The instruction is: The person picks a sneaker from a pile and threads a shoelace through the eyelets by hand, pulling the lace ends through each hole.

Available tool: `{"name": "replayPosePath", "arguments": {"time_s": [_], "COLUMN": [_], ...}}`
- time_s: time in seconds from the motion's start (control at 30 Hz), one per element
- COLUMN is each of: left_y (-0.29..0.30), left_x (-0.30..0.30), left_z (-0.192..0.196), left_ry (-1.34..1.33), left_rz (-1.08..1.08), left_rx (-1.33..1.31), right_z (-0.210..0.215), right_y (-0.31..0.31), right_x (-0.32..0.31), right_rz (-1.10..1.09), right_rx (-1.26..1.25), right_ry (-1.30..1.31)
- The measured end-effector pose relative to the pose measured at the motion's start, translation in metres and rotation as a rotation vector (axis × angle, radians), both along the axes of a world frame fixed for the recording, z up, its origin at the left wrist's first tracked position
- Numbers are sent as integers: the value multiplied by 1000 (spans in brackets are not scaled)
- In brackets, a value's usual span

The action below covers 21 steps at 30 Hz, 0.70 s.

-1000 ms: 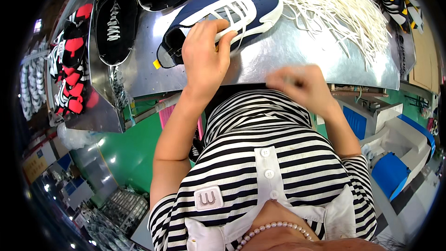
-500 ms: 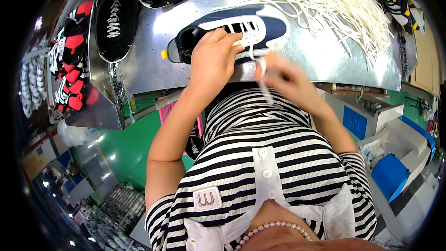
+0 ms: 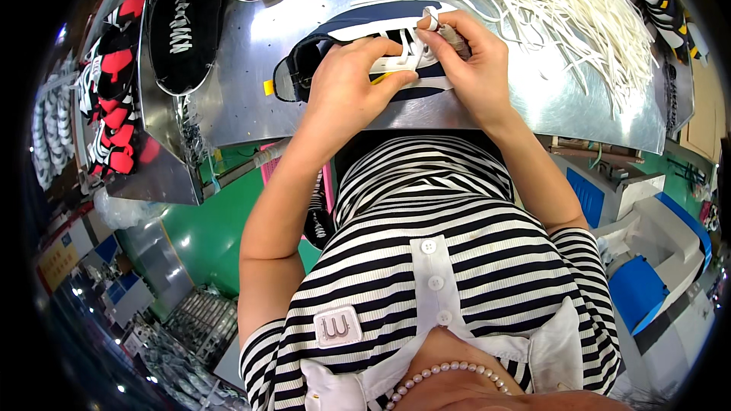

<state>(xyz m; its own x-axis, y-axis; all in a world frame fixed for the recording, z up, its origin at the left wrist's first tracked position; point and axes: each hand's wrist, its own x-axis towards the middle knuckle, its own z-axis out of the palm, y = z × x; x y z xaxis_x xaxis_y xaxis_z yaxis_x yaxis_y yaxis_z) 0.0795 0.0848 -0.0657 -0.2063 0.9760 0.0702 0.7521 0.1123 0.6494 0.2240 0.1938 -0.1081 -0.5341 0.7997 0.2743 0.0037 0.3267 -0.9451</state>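
Note:
A navy and white sneaker [image 3: 369, 21] lies on its sole on the metal table, heel to the left, a yellow tab at its heel. My left hand [image 3: 346, 80] grips its upper, fingers and thumb on either side of the lacing. White lace crosses part of the eyelet rows. At the toe end, my right hand [image 3: 480, 61] is closed, pinching a white shoelace [image 3: 431, 15] between thumb and forefinger. A greyish-brown, handle-like object [image 3: 455, 41] also sits in that hand; its kind is unclear. My right fingers cover much of the toe.
A big heap of loose white laces [image 3: 525, 15] spreads over the table [image 3: 251, 99] at the back right. Black shoes [image 3: 183, 38] stand at the back left. Red, black and white shoe pieces [image 3: 118, 106] are stacked past the left edge. Striped shoe parts [image 3: 647, 0] lie far right.
My right hand has moved from the near table edge up to the sneaker's toe, bringing the shoelace with it. My left hand keeps its place, its thumb now lower on the sneaker's near side.

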Motion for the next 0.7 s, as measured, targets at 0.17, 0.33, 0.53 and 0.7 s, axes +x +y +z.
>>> {"name": "replayPosePath", "arguments": {"time_s": [0.17, 0.33, 0.53, 0.7], "left_y": [3, 2, 3, 1], "left_x": [9, 5, 3, 4], "left_z": [-7, -9, -11, -13], "left_ry": [119, 164, 128, 38], "left_rz": [87, 56, 28, -7], "left_rx": [24, 30, 91, 110], "right_z": [1, 17, 15, 15], "right_y": [-1, -24, -28, -27], "right_x": [0, 44, 46, 43], "right_rz": [-67, 135, 162, 168], "right_rx": [-48, -192, -248, -226], "right_ry": [40, -230, -307, -350]}}
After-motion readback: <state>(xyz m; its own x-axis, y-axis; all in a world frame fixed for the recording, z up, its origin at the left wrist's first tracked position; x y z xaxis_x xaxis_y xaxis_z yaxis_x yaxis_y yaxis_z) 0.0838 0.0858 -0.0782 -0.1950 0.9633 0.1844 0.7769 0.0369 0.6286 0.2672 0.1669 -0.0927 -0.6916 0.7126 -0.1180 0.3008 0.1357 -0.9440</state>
